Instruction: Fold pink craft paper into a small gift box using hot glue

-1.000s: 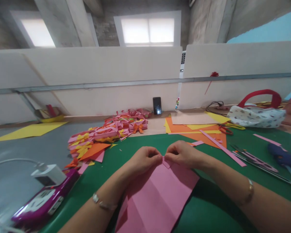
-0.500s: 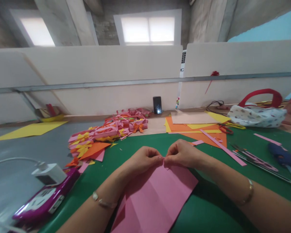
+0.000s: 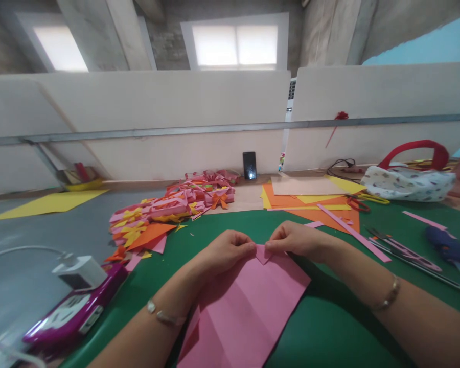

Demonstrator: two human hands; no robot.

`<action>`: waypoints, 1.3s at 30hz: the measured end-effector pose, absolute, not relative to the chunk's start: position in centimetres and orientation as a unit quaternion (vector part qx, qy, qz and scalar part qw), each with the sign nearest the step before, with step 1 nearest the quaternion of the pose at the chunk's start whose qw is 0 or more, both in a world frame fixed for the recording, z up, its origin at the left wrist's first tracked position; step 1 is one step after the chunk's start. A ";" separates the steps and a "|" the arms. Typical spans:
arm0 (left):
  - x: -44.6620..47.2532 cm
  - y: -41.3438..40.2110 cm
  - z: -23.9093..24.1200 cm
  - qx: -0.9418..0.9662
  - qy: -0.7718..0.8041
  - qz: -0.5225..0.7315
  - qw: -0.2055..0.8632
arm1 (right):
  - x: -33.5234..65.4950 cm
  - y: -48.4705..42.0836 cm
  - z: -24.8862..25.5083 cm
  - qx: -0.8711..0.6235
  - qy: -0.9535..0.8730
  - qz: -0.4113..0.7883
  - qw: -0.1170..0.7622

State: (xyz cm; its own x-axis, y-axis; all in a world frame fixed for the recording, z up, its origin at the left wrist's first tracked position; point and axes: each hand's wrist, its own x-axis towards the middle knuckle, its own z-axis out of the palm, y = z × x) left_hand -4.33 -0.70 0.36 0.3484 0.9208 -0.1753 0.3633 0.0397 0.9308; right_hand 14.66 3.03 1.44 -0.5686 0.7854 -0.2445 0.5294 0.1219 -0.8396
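A large pink paper sheet (image 3: pixel 243 306) with crease lines lies before me on the green mat (image 3: pixel 325 312). Its far corner is folded down into a small triangle. At the left end of that fold, my left hand (image 3: pixel 230 253) pinches the paper between thumb and fingers. My right hand (image 3: pixel 293 239) pinches the same folded edge a short way to the right. The small triangle shows between the two hands. The sheet's near end runs out of view at the bottom.
Pink, orange and yellow paper cuttings (image 3: pixel 168 199) are heaped at the back left. A purple power strip (image 3: pixel 76 312) with a white plug lies left. Stacked coloured sheets (image 3: pixel 310 199), scissors (image 3: pixel 358 202), a utility knife (image 3: pixel 410 250) and a blue glue gun (image 3: pixel 450 243) lie right. A phone (image 3: pixel 249 165) stands behind.
My right hand has slid a little to the right along the folded edge. The gap between my hands has widened, and the folded triangle now shows. My left hand has barely moved.
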 end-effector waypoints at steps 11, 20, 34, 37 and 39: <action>-4.4 -0.3 0.0 0.661 0.517 0.262 0.477 | 14.3 2.5 1.9 -0.473 -0.757 0.430 0.132; -4.0 -0.6 -0.1 0.621 0.476 0.302 0.545 | 13.9 2.3 1.7 -0.420 -0.803 0.401 0.136; -5.2 0.0 0.9 0.503 0.575 0.411 0.498 | 15.2 3.8 2.0 -0.440 -0.682 0.534 0.237; -5.9 0.6 1.0 0.457 0.589 0.473 0.470 | 15.2 4.1 1.9 -0.452 -0.605 0.594 0.278; -6.0 0.8 1.0 0.452 0.582 0.493 0.462 | 15.0 3.9 1.7 -0.425 -0.574 0.649 0.263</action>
State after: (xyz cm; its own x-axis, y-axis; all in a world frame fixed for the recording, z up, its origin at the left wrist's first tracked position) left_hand -6.05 0.84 0.98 -0.1636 0.9822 -0.0921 0.0713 0.1049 0.9919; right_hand 14.97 3.88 1.66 -0.5004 0.8291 -0.2494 0.1455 -0.2034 -0.9682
